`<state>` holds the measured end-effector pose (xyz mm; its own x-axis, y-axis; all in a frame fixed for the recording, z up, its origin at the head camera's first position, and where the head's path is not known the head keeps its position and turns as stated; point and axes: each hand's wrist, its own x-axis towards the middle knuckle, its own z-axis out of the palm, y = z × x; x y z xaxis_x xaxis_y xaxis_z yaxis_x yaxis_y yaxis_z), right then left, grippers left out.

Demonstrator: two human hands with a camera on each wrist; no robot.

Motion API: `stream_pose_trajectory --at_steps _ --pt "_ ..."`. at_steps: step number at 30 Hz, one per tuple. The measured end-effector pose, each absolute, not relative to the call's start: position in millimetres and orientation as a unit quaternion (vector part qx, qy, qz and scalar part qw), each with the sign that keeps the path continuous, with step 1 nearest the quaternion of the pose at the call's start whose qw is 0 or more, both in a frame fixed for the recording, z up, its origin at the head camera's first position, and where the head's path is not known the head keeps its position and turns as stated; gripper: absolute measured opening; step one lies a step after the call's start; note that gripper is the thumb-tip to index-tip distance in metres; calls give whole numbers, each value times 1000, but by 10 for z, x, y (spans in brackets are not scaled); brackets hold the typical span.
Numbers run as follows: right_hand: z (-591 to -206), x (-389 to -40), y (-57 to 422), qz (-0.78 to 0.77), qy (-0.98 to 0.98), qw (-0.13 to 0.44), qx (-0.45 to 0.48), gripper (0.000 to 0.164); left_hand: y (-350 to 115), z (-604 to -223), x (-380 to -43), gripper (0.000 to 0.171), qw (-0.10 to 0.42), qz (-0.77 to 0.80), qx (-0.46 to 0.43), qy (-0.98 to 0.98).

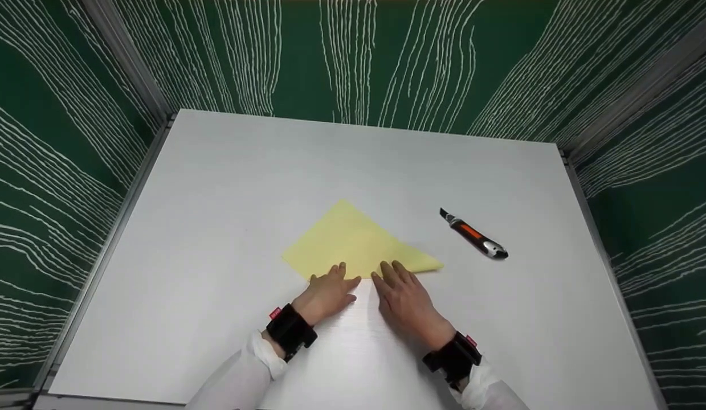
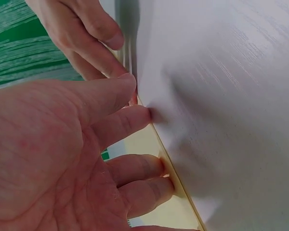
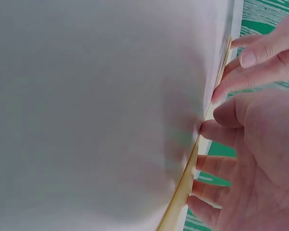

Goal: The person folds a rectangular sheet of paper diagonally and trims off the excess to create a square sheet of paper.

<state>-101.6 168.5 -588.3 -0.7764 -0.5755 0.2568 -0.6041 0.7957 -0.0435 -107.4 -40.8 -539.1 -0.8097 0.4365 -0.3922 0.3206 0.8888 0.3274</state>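
Paper [image 1: 353,239], yellow and thin, is laid on the white bench [image 1: 244,171], near the middle. A fold seems to be in the middle of being pressed down along the near edge. For the next move, an even press out to the right corner seems to be called for, as the paper looks a bit puffed up there. The left hand [image 1: 327,293] is held loose, with its fingers spread and some tips set on the paper. The right hand [image 1: 408,302] is set on the same edge, with its fingers nearly straight. Nothing is gripped by either one. Sharp corners and a smooth, dull face are shown by the paper. A black and orange knife [image 1: 472,234], long and thin, is laid to the right, apart from the paper.
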Motion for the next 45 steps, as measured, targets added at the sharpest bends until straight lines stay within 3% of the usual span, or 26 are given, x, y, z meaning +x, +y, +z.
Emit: stream_pose_trajectory --at_steps 14,26,35,45 --pt "-5822 -1061 2064 87 -951 61 292 36 -414 -5381 -1041 45 209 116 212 947" --pt "-5842 -1055 2321 106 -954 76 271 37 -417 -5387 -1041 46 215 126 208 946" --pt "-5833 -1039 2513 121 -967 32 220 41 -416 -5400 -1041 46 210 117 208 948" --pt "-5847 -1032 2662 120 -963 58 232 40 -418 -5408 -1041 46 206 113 213 948"
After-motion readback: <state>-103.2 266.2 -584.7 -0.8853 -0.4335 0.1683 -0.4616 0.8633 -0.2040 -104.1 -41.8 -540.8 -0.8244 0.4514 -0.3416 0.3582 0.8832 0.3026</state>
